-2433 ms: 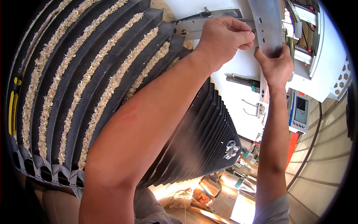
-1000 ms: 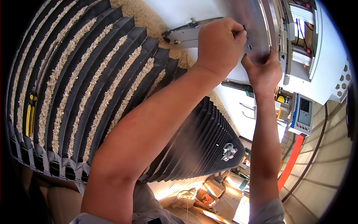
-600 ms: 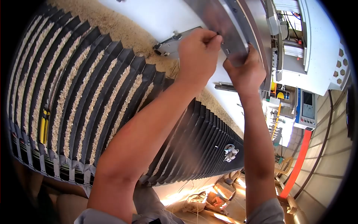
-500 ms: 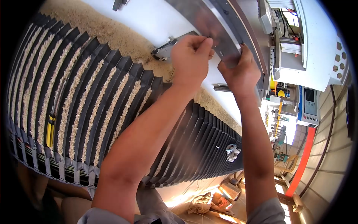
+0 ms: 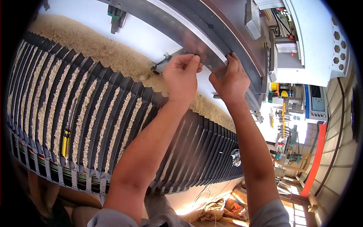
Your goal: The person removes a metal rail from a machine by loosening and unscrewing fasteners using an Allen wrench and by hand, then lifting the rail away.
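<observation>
My left hand (image 5: pixel 181 75) is closed in a pinch at the lower edge of a long metal strip (image 5: pixel 172 28). A small dark piece shows at its fingertips, too small to name. My right hand (image 5: pixel 231 81) is wrapped round the same strip further right, fingers over its upper edge and thumb below. Behind the left hand, a small metal bracket (image 5: pixel 162 64) sits against the white panel (image 5: pixel 140 34). A yellow-and-black screwdriver (image 5: pixel 66 143) lies in a groove of the black ribbed cover (image 5: pixel 102 113), below and left of my hands.
Pale chips fill many of the cover's grooves, and sawdust (image 5: pixel 94 41) lies along the panel. A green-and-black guide block (image 5: pixel 115 17) hangs at upper left. A white machine housing (image 5: pixel 314 41) and a control box with a screen (image 5: pixel 316 102) stand at right.
The view has shifted, showing more of the strip and the guide block. Both hands remain at the strip, the left still pinched and the right still gripping it.
</observation>
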{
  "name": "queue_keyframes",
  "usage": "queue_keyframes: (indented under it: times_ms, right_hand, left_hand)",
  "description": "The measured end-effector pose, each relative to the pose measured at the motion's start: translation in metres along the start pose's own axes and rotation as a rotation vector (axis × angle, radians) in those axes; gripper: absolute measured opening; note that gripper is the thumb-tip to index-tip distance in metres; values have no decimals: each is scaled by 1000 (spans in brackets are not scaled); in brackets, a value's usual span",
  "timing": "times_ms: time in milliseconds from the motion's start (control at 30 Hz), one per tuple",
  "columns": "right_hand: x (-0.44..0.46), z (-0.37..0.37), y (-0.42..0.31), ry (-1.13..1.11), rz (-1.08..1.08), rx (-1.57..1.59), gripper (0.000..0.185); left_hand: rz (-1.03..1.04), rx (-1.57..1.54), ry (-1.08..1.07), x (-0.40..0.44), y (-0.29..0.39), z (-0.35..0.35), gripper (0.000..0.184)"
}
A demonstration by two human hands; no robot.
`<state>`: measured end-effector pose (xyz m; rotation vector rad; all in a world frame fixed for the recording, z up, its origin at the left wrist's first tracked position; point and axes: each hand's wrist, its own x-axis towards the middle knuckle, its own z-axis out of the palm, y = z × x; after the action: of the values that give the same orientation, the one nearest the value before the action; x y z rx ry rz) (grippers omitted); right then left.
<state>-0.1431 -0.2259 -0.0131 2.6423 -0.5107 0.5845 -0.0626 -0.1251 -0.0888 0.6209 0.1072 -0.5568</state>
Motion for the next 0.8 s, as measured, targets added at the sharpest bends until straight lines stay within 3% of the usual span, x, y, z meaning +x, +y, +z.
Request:
queue_keyframes:
  times_ms: [267, 367, 667, 800]
  right_hand:
    - [0, 1, 1, 6, -2, 8, 50]
    - [0, 0, -1, -2, 4, 11, 49]
    - [0, 1, 0, 5, 6, -2, 48]
    - [-2, 4, 0, 22, -12, -7, 52]
  left_hand:
    - [241, 303, -50, 0, -14, -5, 11]
    - [239, 265, -59, -1, -11, -5, 11]
    - [-32, -9, 28, -3, 0, 3, 16]
    - [-113, 54, 7, -4, 4, 0, 19]
